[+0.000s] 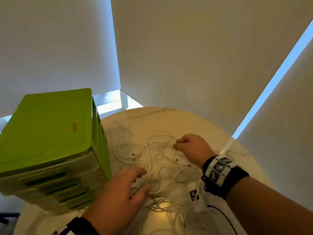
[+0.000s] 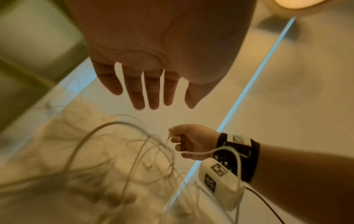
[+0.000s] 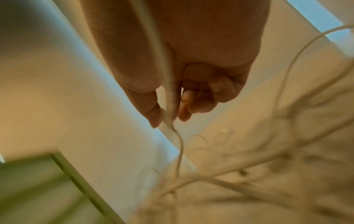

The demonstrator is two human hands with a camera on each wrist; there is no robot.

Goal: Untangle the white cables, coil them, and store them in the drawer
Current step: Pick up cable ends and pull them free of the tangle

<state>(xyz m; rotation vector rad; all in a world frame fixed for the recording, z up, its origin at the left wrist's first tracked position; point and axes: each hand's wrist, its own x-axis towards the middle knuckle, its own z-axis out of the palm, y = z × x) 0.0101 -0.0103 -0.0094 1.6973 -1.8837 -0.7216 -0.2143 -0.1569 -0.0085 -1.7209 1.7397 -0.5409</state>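
Cables: we see one white tangle (image 1: 157, 168) on the surface (image 1: 211, 133); strands uncountable.
Left hand (image 1: 122, 189): fingers spread, relaxed, over tangle.
Right hand (image 1: 191, 146): pinching one cable end (image 3: 168, 119).
Drawer unit (image 1: 49, 138): one, green.

Dim warm light, daylight slits beside the blinds (image 1: 194, 53), blurred wrist views, edges bent.

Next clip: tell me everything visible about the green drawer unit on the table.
The green drawer unit is a glossy lime-green plastic cabinet with a flat lid bearing a small orange label. It frames a stack of translucent grey drawers with dark slot handles, all pushed shut. It stands upright on the left part of the round marble table, just left of the tangled white cables. One cable loop lies close to its side; contact cannot be told. Neither hand touches it.
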